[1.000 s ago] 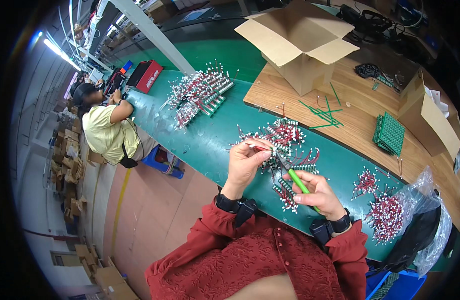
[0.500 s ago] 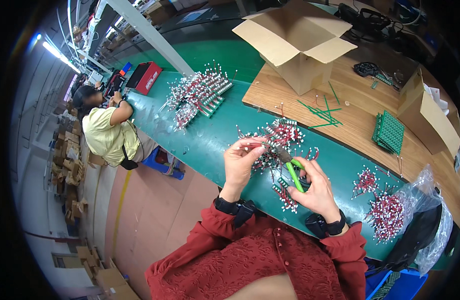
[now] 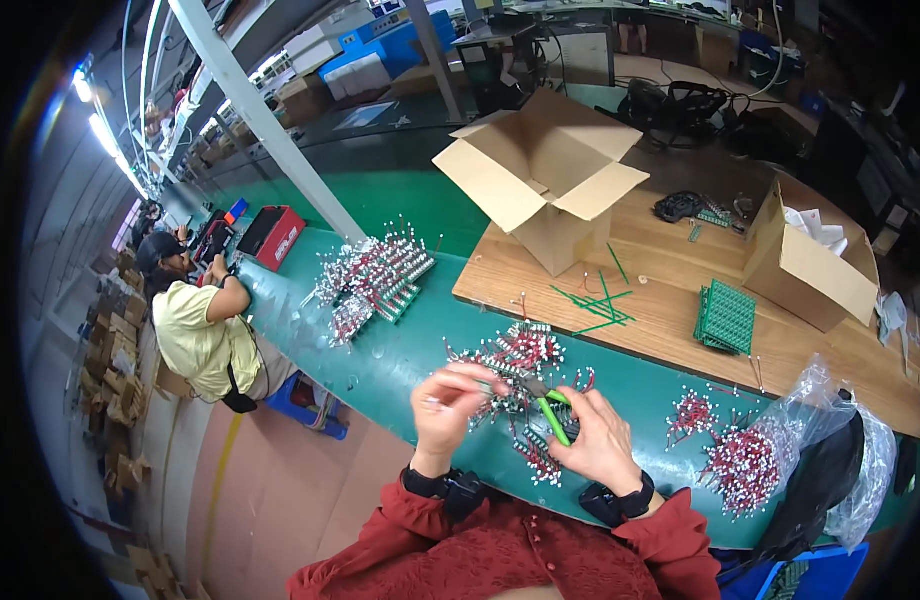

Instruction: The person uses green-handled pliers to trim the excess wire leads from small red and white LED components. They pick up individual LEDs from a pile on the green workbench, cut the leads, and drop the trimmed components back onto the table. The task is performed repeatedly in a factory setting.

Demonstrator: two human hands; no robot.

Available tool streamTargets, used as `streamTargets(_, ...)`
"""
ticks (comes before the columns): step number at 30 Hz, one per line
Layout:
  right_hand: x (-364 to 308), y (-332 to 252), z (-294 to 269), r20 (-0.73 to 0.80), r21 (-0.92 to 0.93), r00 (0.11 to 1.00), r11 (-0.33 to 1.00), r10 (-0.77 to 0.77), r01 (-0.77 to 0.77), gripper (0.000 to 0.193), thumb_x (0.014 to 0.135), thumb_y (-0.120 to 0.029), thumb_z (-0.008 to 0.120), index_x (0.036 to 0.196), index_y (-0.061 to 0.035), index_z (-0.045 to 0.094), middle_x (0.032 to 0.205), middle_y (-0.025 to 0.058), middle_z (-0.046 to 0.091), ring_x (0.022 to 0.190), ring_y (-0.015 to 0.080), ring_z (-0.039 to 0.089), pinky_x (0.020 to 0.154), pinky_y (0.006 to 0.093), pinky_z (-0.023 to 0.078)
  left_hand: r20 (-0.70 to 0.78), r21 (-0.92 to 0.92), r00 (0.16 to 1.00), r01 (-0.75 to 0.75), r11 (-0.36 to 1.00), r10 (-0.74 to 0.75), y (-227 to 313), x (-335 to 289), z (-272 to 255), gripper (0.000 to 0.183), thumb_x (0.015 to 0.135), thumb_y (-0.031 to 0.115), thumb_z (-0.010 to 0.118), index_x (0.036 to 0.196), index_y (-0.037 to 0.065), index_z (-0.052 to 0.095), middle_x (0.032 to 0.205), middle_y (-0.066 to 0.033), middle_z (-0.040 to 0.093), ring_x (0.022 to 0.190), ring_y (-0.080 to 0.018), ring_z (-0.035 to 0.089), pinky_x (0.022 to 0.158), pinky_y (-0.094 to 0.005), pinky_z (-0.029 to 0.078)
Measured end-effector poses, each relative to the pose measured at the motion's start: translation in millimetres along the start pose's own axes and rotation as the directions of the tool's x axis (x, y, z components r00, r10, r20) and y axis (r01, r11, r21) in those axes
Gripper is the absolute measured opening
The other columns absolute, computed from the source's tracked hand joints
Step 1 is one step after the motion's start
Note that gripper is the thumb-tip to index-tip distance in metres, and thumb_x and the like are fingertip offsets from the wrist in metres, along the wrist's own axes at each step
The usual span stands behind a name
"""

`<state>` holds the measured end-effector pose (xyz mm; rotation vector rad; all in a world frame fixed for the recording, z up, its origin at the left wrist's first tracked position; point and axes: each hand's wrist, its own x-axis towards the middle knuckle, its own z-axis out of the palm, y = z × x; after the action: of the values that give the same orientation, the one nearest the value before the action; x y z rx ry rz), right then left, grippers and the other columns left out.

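My right hand (image 3: 595, 440) is wrapped round green-handled cutting pliers (image 3: 552, 415), whose dark jaws point up and left. Close to the jaws, my left hand (image 3: 445, 412) has its fingertips pinched together; motion smears them, and I cannot make out what they hold. Under and behind both hands lies a heap of small circuit boards with red wires and white connectors (image 3: 525, 348). A short strip of wired boards (image 3: 537, 458) sits in front of the pliers.
More wired boards (image 3: 380, 278) are stacked at the left. Loose red-wired connectors (image 3: 745, 455) lie at the right beside a clear plastic bag (image 3: 815, 400). A wooden board (image 3: 640, 290) bears an open carton (image 3: 580, 235), green strips (image 3: 605, 310) and green panels (image 3: 725, 315). A co-worker (image 3: 205, 330) sits at the left.
My view has tipped up, so the bench sits lower in the picture. My left hand has drawn slightly away from the plier jaws; a red wire seen in its fingers before is no longer discernible.
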<state>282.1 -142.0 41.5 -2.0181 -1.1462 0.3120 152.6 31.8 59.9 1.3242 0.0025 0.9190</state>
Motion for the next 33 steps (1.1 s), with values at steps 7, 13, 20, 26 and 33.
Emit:
streamTargets(7,2,20,3,0.312,0.667,0.950,0.709,0.014,-0.229,0.069,0.065,-0.020,0.077,0.128,-0.0047,0.052,0.102,0.0079,0.058,0.088,0.0141,0.057,0.074,0.0290,0.049,-0.200,0.229,0.967,0.204,0.952,-0.160,-25,-11,-3,0.015,0.083,-0.011,0.058,0.092,0.000,0.061,0.110,-0.0173,0.063,0.095,-0.0226,0.065,0.080,-0.0310,0.053)
streamTargets(13,-2,20,3,0.294,0.563,0.956,0.807,0.003,-0.176,0.069,0.069,-0.016,0.077,0.129,0.0000,0.049,0.111,0.0066,0.059,0.092,0.0137,0.056,0.079,0.0273,0.047,-0.166,0.138,0.967,0.218,0.966,-0.194,-20,-7,2,0.011,0.084,-0.009,0.059,0.093,-0.002,0.060,0.111,-0.0211,0.061,0.097,-0.0263,0.064,0.080,-0.0355,0.055)
streamTargets(20,-1,25,10,0.182,0.499,0.983,0.859,0.023,-0.113,0.065,0.064,-0.019,0.076,0.124,-0.0053,0.055,0.096,0.0076,0.058,0.081,0.0173,0.056,0.072,0.0294,0.047,-0.347,0.228,0.896,0.367,0.902,-0.277,-26,-2,-6,0.009,0.082,-0.007,0.063,0.090,-0.004,0.064,0.106,-0.0189,0.065,0.095,-0.0202,0.063,0.084,-0.0312,0.052)
streamTargets(26,0,15,7,0.135,0.556,0.990,0.830,-0.046,-0.037,0.065,0.065,-0.017,0.076,0.124,-0.0005,0.053,0.100,0.0068,0.058,0.083,0.0140,0.054,0.070,0.0284,0.047,-0.213,0.080,0.941,0.284,0.956,-0.261,-26,-4,-1,0.012,0.080,-0.009,0.065,0.090,-0.003,0.067,0.101,-0.0151,0.067,0.097,-0.0190,0.062,0.082,-0.0296,0.052)
streamTargets(33,1,13,6,0.163,0.599,0.986,0.797,-0.031,-0.074,0.063,0.066,-0.014,0.076,0.123,-0.0005,0.053,0.098,0.0066,0.057,0.082,0.0143,0.053,0.069,0.0271,0.046,-0.184,0.199,0.968,0.205,0.958,-0.169,-28,-3,2,0.012,0.076,-0.012,0.066,0.085,-0.004,0.066,0.100,-0.0172,0.066,0.096,-0.0226,0.062,0.077,-0.0318,0.054)
